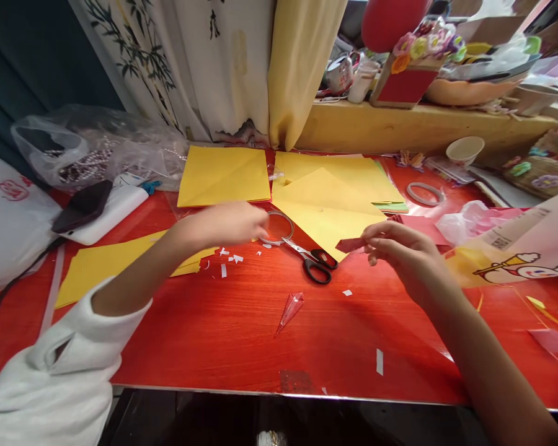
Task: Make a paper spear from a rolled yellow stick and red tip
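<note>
My right hand (400, 251) is closed on a small folded red paper piece (350, 245), pinched between thumb and fingers above the table. My left hand (230, 224) is over the table, its fingertips by a clear roll of tape (279, 228). Motion blurs its fingers, so their grip is unclear. Scissors with black handles (317, 272) lie between the hands, blades toward the tape. Nearer to me, a second folded red paper piece (291, 313), pointed at one end, rests on the red table (204, 347).
Yellow paper sheets lie in a left stack (223, 176), a right stack (330, 204) and under my left forearm (106, 266). White paper scraps (235, 258) are scattered about. A phone (84, 204), a plastic bag (121, 148) and a printed paper bag (516, 241) stand at the sides.
</note>
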Motion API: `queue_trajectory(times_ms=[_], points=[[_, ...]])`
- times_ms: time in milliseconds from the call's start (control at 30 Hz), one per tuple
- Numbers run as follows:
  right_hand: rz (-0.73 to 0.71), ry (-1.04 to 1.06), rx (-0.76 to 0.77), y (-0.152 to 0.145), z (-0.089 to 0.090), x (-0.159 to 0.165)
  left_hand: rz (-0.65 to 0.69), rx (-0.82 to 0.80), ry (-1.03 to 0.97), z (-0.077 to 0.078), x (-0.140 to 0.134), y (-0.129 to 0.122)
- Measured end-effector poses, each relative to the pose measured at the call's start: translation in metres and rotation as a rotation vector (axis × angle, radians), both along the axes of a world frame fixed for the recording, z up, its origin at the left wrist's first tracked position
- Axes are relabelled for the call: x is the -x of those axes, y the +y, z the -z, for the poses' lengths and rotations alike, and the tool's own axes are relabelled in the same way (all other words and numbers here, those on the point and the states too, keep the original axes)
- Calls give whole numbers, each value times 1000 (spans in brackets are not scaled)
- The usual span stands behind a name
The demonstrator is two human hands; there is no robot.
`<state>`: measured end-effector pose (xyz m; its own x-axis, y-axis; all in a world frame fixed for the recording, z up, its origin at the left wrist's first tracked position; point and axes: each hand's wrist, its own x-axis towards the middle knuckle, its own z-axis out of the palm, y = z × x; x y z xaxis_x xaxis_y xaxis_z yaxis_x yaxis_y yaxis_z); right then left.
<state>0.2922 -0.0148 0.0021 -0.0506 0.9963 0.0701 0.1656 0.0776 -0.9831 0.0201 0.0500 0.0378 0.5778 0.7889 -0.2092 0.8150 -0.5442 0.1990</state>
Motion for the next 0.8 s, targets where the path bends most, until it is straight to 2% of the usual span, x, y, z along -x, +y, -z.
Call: queue_trajectory(times_ms=[33,67,100,133,233,300,433,567,733,800], points=[[-21,41,44,1,3,1,109,96,-22,1,-10,-11],[-37,64,82,3,5,1,327,257,-53,2,-20,-22],[-53,78,109,4,8,2,442,322,-64,5,-29,-33],[-60,96,128,5,9,2,493,307,-42,8,-36,-42],[-54,191,118,5,10,3,566,118,-11,17,-44,-57],[-50,253,87,5,9,3,556,109,14,18,-43,-56],[-96,272,95,5,7,0,465,271,16,13,-40,-43],[-70,257,0,9,3,-10,417,415,-120,11,-36,-29],[52,111,-120,-1,-8,-31,376,368,-319,12,-35,-15],[57,-8,-92,-14,-6,-42,339,320,-392,13,-41,-10]])
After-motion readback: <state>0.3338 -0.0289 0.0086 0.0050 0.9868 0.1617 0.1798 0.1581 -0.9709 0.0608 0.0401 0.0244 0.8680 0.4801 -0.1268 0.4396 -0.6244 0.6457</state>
